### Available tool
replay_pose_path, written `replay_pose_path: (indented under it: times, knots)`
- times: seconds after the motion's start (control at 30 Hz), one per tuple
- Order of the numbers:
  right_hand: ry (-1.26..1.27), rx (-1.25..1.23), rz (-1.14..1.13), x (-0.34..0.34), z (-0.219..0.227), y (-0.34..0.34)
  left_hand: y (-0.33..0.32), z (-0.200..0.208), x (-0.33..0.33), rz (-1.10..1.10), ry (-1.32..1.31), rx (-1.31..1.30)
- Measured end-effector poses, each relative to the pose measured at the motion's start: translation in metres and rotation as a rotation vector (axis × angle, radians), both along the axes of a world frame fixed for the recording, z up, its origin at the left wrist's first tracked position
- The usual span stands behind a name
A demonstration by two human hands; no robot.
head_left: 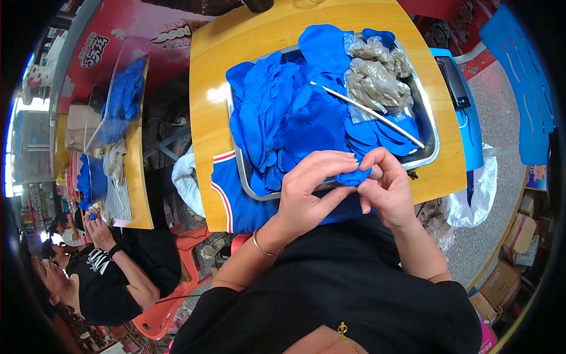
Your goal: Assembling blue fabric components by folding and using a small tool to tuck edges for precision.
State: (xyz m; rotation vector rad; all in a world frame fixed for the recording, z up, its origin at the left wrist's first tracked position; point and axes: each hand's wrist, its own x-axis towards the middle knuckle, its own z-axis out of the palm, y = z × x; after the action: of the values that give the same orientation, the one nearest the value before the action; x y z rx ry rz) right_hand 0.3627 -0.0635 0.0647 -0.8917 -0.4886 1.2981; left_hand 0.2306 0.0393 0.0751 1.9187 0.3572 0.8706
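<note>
Close to my body, both hands meet over the near edge of a metal tray [435, 127]. My left hand [306, 186] pinches a small folded blue piece [352, 177] of thin, soft sheet material between thumb and fingers. From the other side my right hand [386, 187] grips the same piece with thumb and forefinger. Its exact shape is partly hidden by my fingers. Behind my hands, the tray holds heaps of flat, rounded blue pieces [265, 112]. A clear plastic bag of brownish-grey material [377, 85] sits at its far right, and a thin white stick [368, 115] lies slantwise across the pile.
A yellow wooden table [209, 76] carries the tray, with blue cloth with striped trim [242, 209] at its near edge. To the left, another person [112, 277] sits at a second table. A blue chair [525, 82] and cardboard boxes [501, 283] stand at the right.
</note>
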Motion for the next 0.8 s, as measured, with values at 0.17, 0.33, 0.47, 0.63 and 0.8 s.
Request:
replay_pose_path:
  times: [0.17,0.33,0.47,0.63,0.8]
  knots:
    - [0.095,0.028,0.119,0.008,-0.001,-0.002,0.002,0.002,-0.002,-0.059,0.057,-0.011]
    - [0.39,0.052,0.13,0.008,0.003,-0.001,0.005,0.004,-0.004,-0.144,0.06,-0.143]
    - [0.425,0.017,0.137,0.008,0.003,-0.001,0.004,-0.005,-0.002,-0.145,-0.057,-0.233]
    - [0.582,0.112,0.206,0.008,-0.006,-0.003,0.007,-0.011,0.002,-0.198,-0.127,-0.202]
    - [0.853,0.142,0.15,0.001,-0.019,-0.006,0.007,-0.011,0.006,-0.119,-0.102,-0.123]
